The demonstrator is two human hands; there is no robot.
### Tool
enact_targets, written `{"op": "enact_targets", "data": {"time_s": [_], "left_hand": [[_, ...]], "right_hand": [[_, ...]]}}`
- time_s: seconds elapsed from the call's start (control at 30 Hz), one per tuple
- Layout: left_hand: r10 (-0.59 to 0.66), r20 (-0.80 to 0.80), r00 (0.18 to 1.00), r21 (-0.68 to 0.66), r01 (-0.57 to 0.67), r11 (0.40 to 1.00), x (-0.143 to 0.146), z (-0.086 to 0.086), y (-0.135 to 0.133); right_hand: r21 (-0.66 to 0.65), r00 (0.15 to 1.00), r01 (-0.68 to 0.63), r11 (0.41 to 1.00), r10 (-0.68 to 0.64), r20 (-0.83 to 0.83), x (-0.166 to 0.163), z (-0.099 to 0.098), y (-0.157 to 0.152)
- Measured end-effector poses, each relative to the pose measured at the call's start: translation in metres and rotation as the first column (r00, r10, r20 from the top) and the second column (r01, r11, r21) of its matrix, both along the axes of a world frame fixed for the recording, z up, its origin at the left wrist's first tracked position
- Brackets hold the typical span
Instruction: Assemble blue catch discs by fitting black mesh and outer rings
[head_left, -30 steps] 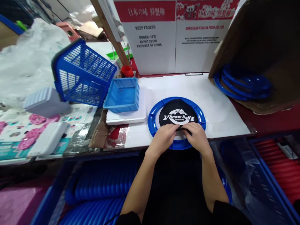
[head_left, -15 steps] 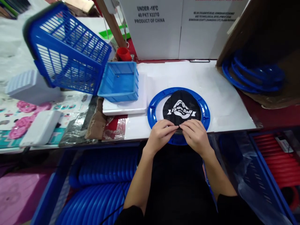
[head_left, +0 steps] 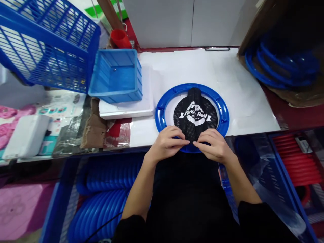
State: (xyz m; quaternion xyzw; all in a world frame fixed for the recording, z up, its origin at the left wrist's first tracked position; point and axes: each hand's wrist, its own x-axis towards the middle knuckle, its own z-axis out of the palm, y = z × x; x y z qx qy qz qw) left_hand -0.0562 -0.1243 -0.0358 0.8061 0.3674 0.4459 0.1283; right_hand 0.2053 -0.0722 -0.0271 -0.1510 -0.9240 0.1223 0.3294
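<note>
A blue plastic ring [head_left: 222,108] lies flat on the white board [head_left: 240,94] at the table's near edge. Inside it sits a black mesh net [head_left: 196,116] printed "Throw Ball", bunched and stretched toward me. My left hand [head_left: 165,143] and my right hand [head_left: 214,145] meet at the ring's near rim, both pinching the net's near edge with fingers closed. The net's far edge touches the ring's far rim.
A small blue tray [head_left: 117,76] stands on a white slab left of the ring, with a tilted blue basket [head_left: 48,44] and a red cup [head_left: 120,38] behind. Stacked blue rings [head_left: 280,67] lie in a cardboard box at right. Blue hoops [head_left: 101,206] fill a bin below.
The camera has tipped down and moved closer. The net has been drawn toward me and bunched narrower, its logo creasing. Both hands have stayed at the near rim.
</note>
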Motion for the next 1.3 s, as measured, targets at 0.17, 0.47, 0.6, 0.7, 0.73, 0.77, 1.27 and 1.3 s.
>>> {"op": "enact_targets", "data": {"time_s": [0.17,0.47,0.6,0.7,0.73,0.77,1.27,1.3], "left_hand": [[-0.004,-0.068,0.998,0.01,0.005,1.0,-0.001,0.001,0.0],[-0.011,-0.158,0.987,-0.016,0.008,1.0,-0.002,0.001,0.0],[-0.008,-0.181,0.983,0.023,0.012,1.0,-0.001,0.001,-0.001],[-0.007,-0.225,0.974,0.03,0.015,0.999,0.0,0.005,-0.003],[-0.01,-0.238,0.971,0.017,0.015,1.0,0.0,0.008,-0.004],[-0.02,-0.248,0.969,-0.008,0.019,1.0,-0.001,0.012,-0.005],[0.167,-0.562,0.81,-0.45,-0.469,0.76,0.007,0.055,0.161],[0.198,-0.568,0.799,-0.433,-0.495,0.753,0.012,0.051,0.167]], "right_hand": [[0.096,1.0,0.005,0.995,-0.006,0.015,-0.001,0.003,0.0],[0.013,0.998,0.026,1.0,-0.027,0.049,-0.002,0.007,-0.001],[-0.002,0.997,0.038,0.999,-0.038,0.07,-0.006,0.009,-0.003],[0.015,0.995,0.037,0.999,-0.038,0.087,-0.008,0.013,-0.006],[0.018,0.995,0.031,0.999,-0.033,0.091,-0.008,0.015,-0.007],[0.011,0.995,0.018,1.0,-0.019,0.1,-0.008,0.019,-0.007],[-0.219,0.925,0.316,0.923,-0.248,0.289,-0.055,0.03,0.206],[-0.257,0.929,0.304,0.917,-0.225,0.294,-0.061,0.027,0.213]]}}
